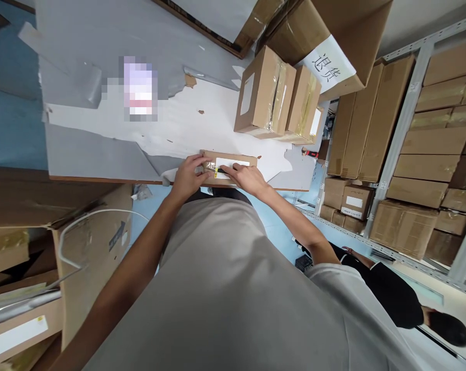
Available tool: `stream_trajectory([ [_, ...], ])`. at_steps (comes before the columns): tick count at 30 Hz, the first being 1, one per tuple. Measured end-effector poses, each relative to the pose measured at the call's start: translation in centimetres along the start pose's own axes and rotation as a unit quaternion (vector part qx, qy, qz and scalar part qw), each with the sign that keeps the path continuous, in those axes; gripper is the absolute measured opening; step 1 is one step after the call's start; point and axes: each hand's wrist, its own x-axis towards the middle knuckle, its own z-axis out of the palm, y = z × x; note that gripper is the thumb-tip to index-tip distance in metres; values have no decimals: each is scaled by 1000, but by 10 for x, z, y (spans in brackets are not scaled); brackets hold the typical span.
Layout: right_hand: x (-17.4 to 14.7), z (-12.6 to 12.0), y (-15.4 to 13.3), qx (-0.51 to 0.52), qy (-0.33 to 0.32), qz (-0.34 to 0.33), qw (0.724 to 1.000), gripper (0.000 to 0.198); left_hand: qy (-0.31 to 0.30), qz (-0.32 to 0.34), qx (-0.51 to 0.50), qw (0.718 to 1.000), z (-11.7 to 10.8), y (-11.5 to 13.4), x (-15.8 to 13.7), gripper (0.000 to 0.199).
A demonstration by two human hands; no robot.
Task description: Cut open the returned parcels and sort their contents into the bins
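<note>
At the middle of the frame, we are seeing the small box [227, 155] lying flat at the lower edge of the counter [89, 161], probably for easy reach. Our left hand [190, 176] is gripping its left end between thumb and fingers, seemingly steadying it. Our right hand [249, 179] is gripping a small dark tool [219, 170] over the white label [228, 162], perhaps for control. Taped cartons [266, 95] are standing upper right, presumably out of the way.

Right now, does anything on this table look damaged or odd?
Yes. Beyond the small cardboard box, the grey covering looks torn: its ragged edges leave a wide white patch showing, with small brown spots on it. That looks odd because a covering would normally be unbroken.
</note>
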Motion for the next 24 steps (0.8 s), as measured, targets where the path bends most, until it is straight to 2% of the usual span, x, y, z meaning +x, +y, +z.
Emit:
stream_trajectory([
  [7, -2, -6, -7, -37, -15, 4, 999, 57, 0, -3, 0, 1000, 0, 1, 2, 53],
  [11, -5, -13, -21, -55, -23, 20, 998, 63, 7, 12, 13, 1000, 0, -2, 5, 54],
  [16, -3, -21, -36, -78, -20, 20, 997, 61, 12, 28, 23, 999, 0, -8, 8, 55],
  [19, -8, -23, -25, -82, -37, 41, 995, 57, 24, 37, 37, 998, 0, -9, 10, 52],
  [24, -40, -16, 26, -91, -69, 113, 987, 57, 37, 36, 37, 998, 0, -4, 12, 50],
])
